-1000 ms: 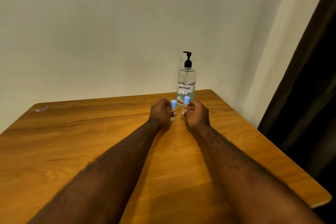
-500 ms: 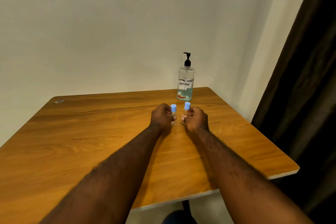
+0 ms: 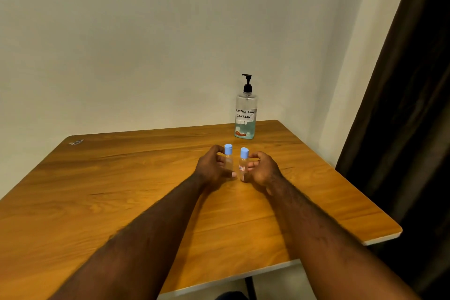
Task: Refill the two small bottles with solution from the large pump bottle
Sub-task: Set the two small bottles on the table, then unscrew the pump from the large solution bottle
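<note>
Fingers (image 3: 220,159) grip small bottles (image 3: 229,159) well inside table (image 3: 121,190).

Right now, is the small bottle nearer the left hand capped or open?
Capped: the blue cap sits closed on the left small bottle, which stands upright.

Handwritten label (image 3: 245,114) on pump bottle (image 3: 245,118): "CONTACT LENS SOLUTION". Small bottle sticker unreadable.

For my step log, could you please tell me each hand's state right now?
The left hand holds the left small bottle, fingers curled round it.
The right hand holds the right small bottle the same way.
</note>
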